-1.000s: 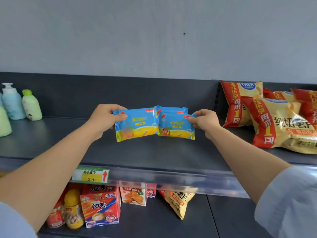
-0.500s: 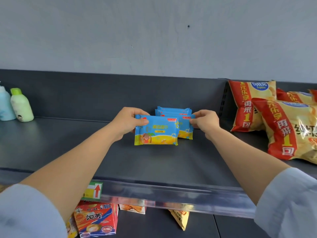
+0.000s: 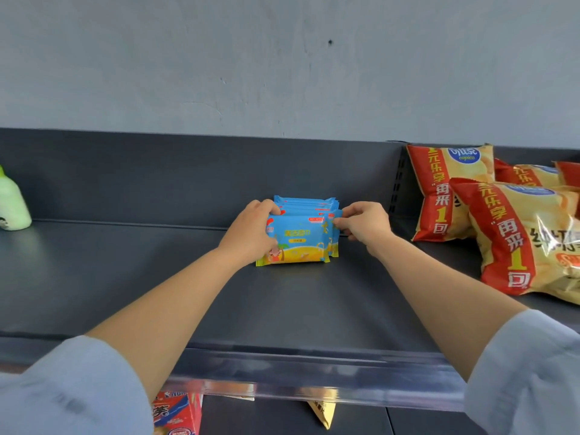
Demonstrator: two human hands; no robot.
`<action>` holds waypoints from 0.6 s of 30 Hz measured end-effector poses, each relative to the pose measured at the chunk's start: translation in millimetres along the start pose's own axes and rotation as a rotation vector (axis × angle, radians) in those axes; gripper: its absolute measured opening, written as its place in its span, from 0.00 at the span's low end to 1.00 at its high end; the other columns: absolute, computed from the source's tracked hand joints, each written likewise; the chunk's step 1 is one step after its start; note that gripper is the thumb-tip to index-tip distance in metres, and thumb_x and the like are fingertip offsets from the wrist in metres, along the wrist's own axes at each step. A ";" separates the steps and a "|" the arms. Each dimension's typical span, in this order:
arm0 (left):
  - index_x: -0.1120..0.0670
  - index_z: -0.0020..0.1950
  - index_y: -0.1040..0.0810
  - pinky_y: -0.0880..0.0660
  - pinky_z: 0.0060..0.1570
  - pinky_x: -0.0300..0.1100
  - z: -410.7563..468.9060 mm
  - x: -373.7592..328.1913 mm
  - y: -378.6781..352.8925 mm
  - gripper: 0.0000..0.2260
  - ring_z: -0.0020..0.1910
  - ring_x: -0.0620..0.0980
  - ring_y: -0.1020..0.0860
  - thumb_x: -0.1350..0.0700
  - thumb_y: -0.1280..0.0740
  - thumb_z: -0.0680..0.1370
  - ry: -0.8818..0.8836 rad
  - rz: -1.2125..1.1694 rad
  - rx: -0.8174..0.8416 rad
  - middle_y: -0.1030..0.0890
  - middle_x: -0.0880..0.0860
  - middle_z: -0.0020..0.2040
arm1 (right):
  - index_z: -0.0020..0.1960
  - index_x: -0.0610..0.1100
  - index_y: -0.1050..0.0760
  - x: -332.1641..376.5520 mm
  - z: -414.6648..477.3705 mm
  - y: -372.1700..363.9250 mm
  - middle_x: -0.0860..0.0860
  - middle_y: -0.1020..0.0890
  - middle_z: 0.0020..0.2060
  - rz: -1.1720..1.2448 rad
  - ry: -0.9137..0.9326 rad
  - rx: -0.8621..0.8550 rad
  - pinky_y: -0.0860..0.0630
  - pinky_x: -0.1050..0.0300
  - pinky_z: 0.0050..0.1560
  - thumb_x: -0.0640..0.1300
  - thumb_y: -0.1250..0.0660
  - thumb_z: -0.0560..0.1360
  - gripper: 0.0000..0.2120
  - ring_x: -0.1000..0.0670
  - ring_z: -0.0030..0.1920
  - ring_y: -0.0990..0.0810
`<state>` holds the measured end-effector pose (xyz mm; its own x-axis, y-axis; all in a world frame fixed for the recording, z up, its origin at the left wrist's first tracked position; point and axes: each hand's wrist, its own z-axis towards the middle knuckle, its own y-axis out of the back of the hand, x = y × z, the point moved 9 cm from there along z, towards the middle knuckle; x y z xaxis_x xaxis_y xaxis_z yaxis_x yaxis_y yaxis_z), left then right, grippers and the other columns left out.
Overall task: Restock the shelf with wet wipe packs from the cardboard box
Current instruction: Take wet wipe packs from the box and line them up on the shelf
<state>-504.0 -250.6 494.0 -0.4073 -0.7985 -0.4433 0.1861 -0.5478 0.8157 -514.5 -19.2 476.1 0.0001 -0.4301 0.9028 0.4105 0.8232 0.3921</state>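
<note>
Several blue and yellow wet wipe packs (image 3: 299,241) stand upright in a row on the dark grey shelf (image 3: 157,277), near its back wall. My left hand (image 3: 251,232) grips the left end of the front packs. The right end of the row is pinched by my right hand (image 3: 361,224), thumb and fingers curled on the pack edges. The rear packs (image 3: 304,202) show only their top edges behind the front one. The cardboard box is out of view.
Red and yellow snack bags (image 3: 514,233) lie on the shelf to the right. A pale green bottle (image 3: 11,205) stands at the far left. A clear strip (image 3: 314,381) runs along the shelf's front edge. Below it, a red carton (image 3: 179,416) sits on the lower shelf.
Both hands have brought their packs together and set them down against the standing row, farther back on the shelf. The camera has moved closer.
</note>
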 end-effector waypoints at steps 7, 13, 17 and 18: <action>0.53 0.63 0.30 0.24 0.49 0.46 4.3 -18.6 -2.8 0.22 0.57 0.48 0.30 0.61 0.27 0.72 -0.143 0.216 -0.116 0.33 0.50 0.60 | 0.42 0.49 0.23 0.2 1.0 -1.3 0.49 0.18 0.45 -0.023 0.013 0.029 0.24 0.59 0.35 0.36 0.32 0.74 0.08 0.49 0.48 0.18; 0.54 0.64 0.32 0.23 0.47 0.45 9.8 -24.9 -7.2 0.22 0.57 0.48 0.31 0.59 0.28 0.73 -0.171 0.371 -0.140 0.33 0.51 0.60 | 0.51 0.48 0.22 0.9 1.3 -3.4 0.49 0.19 0.47 -0.077 0.047 0.055 0.20 0.57 0.39 0.34 0.39 0.76 0.12 0.49 0.48 0.19; 0.54 0.65 0.33 0.24 0.46 0.44 11.2 -24.9 -10.2 0.23 0.57 0.49 0.31 0.57 0.28 0.73 -0.172 0.432 -0.141 0.32 0.51 0.61 | 0.58 0.47 0.24 1.1 -0.1 -2.8 0.48 0.19 0.50 -0.101 0.063 0.058 0.18 0.53 0.43 0.33 0.39 0.77 0.15 0.49 0.48 0.20; 0.54 0.65 0.33 0.24 0.48 0.44 11.0 -25.0 -10.4 0.23 0.57 0.49 0.31 0.57 0.28 0.73 -0.175 0.448 -0.144 0.32 0.51 0.61 | 0.61 0.47 0.25 0.9 -0.6 -3.2 0.48 0.19 0.51 -0.105 0.063 0.062 0.18 0.53 0.44 0.33 0.39 0.76 0.17 0.49 0.49 0.20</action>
<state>-505.6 -222.2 500.6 -0.4012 -0.9158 0.0175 0.4931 -0.1998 0.8467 -515.3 -22.4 475.6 0.0178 -0.5358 0.8441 0.3537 0.7931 0.4960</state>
